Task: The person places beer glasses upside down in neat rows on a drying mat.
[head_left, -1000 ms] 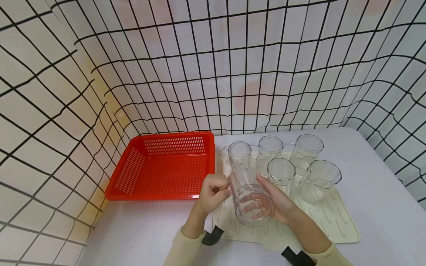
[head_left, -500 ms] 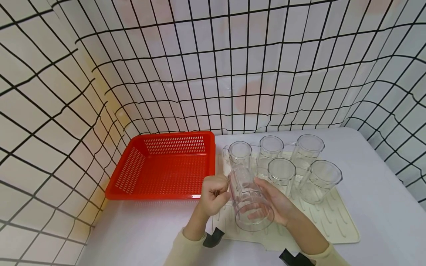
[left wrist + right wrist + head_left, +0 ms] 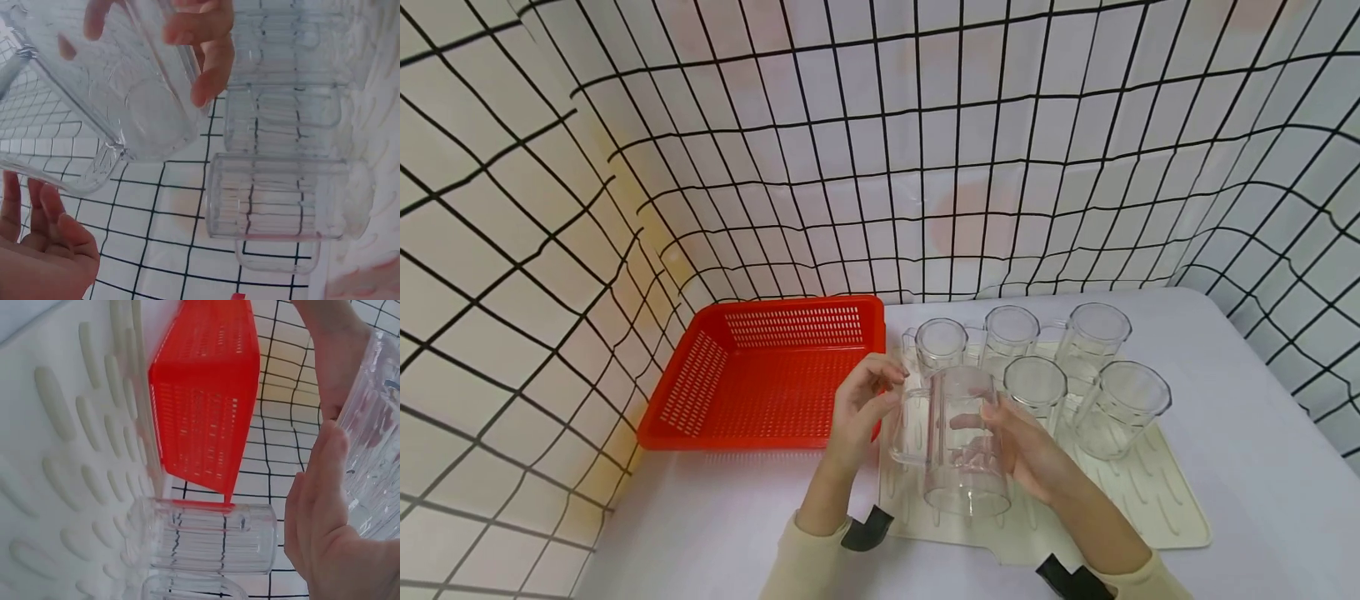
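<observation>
A clear glass mug (image 3: 966, 442), tilted over the front of the drying mat, is held by my right hand (image 3: 1037, 450), whose fingers show through the glass. Its handle (image 3: 910, 433) points left. My left hand (image 3: 861, 412) is beside that handle with fingers loosely bent and nothing in its grasp. In the left wrist view the left hand (image 3: 53, 247) has its fingertips close to the handle's edge; whether they touch I cannot tell. The right wrist view shows the right hand (image 3: 337, 512) along the mug's side (image 3: 378, 437).
Several clear mugs stand on the cream ridged mat (image 3: 1142, 492), among them a front right mug (image 3: 1120, 408) and a back left mug (image 3: 942, 346). A red plastic basket (image 3: 760, 375) sits to the left. Black wire grid (image 3: 917, 167) surrounds the table's back and sides.
The mug has turned so its handle now shows on the left. My left hand has uncurled from the handle and moved slightly up and left; the right hand keeps its hold.
</observation>
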Motion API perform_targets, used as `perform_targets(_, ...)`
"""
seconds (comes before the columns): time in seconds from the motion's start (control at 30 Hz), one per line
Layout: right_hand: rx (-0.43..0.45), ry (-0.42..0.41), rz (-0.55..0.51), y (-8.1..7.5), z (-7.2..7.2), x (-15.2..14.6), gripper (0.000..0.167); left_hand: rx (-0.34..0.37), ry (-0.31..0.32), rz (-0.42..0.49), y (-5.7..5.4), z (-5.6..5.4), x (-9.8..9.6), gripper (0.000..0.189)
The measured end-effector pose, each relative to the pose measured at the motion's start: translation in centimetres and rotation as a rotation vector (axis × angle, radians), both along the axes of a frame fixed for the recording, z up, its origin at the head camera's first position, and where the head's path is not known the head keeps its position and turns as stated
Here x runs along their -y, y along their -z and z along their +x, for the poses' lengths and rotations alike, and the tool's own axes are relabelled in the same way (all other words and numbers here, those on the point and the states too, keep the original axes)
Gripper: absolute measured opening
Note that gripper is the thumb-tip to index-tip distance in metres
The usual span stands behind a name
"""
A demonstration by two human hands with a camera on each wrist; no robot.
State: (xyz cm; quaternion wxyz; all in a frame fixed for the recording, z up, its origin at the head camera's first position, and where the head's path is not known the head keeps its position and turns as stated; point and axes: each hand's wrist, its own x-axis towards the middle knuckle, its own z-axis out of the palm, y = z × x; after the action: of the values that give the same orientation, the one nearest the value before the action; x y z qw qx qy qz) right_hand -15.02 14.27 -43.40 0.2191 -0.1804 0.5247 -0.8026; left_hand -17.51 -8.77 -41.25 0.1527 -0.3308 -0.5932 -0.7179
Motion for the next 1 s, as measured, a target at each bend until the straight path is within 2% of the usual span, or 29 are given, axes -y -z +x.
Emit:
perform_targets(0.13, -0.079, 0.131, 0.094, 0.2, 0.0, -0.1, 0.06, 0.097, -0.019, -0.071, -0.2, 0.2, 0.3, 0.021)
perform_targets(0.27, -0.158, 0.239, 0.162, 0.2, 0.0, -0.1, 0.064, 0.162, -0.043, -0.148, 0.1, 0.2, 0.4, 0.029)
perform_targets(0.4, -0.247, 0.31, 0.195, 0.1, 0.2, 0.0, 0.068, 0.171, -0.067, -0.24, 0.5, 0.2, 0.5, 0.037)
perform_targets(0.53, -0.315, 0.376, 0.28, 0.1, 0.4, -0.1, 0.077, 0.175, -0.092, -0.311, 0.9, 0.1, 0.4, 0.04)
perform_targets(0.8, -0.516, 0.486, 0.486, 0.4, 0.8, 0.1, 0.092, 0.199, -0.067, -0.434, 1.1, 0.2, 0.2, 0.037)
perform_targets(1.0, -0.651, 0.542, 0.612, 0.5, 1.0, 0.2, 0.101, 0.203, -0.089, -0.461, 1.1, 0.1, 0.1, 0.034)
